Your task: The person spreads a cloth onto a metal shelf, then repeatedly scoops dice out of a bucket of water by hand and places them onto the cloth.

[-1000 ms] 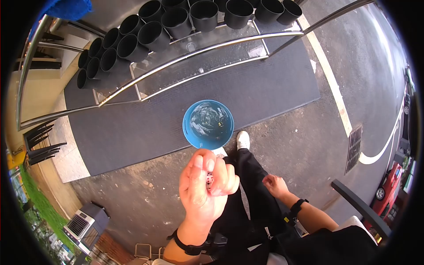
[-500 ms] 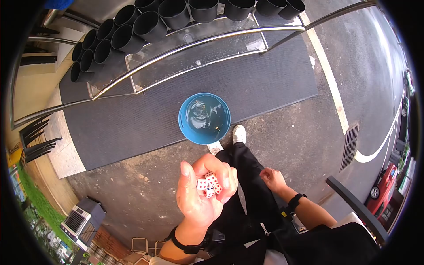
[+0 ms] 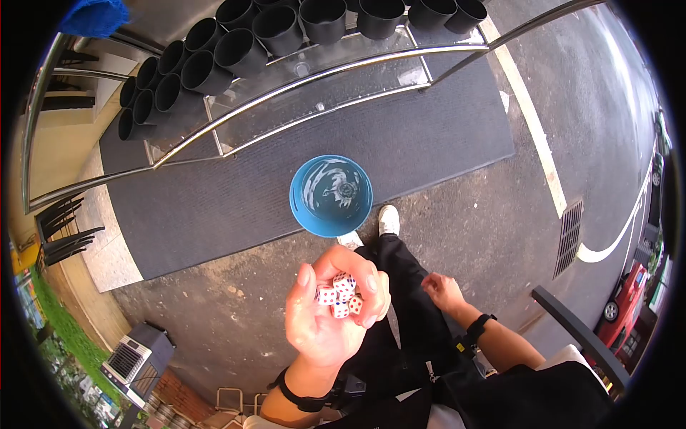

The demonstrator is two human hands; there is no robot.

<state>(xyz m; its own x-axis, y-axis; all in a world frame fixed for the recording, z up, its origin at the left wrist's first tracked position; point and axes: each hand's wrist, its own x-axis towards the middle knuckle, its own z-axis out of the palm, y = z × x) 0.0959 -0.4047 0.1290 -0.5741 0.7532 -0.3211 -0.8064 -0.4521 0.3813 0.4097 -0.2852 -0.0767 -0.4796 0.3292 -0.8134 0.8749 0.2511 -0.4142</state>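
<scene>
Several small white dice [image 3: 341, 294] with red and blue dots rest in the cupped palm of my left hand [image 3: 330, 307]. That hand is turned up, its fingers curled round the dice and the thumb standing at the left. Beyond it on the ground stands a blue bucket [image 3: 331, 159] holding water, whose surface is rippled. My right hand [image 3: 441, 292] hangs beside my dark trousers, fingers loosely curled in, with nothing visible in it.
A metal-framed rack [image 3: 314, 70] carries several black pots [image 3: 278, 28]. A dark mat [image 3: 193, 207] lies under the bucket, with my white shoes [image 3: 389, 219] close by. At the left are an air cooler [image 3: 136, 357] and a blue cloth [image 3: 95, 17]; a drain grate [image 3: 569, 239] is at right.
The dice have shifted in my left palm and show different faces. The ripple pattern in the bucket has changed. My right hand stays in place; the view has tilted slightly.
</scene>
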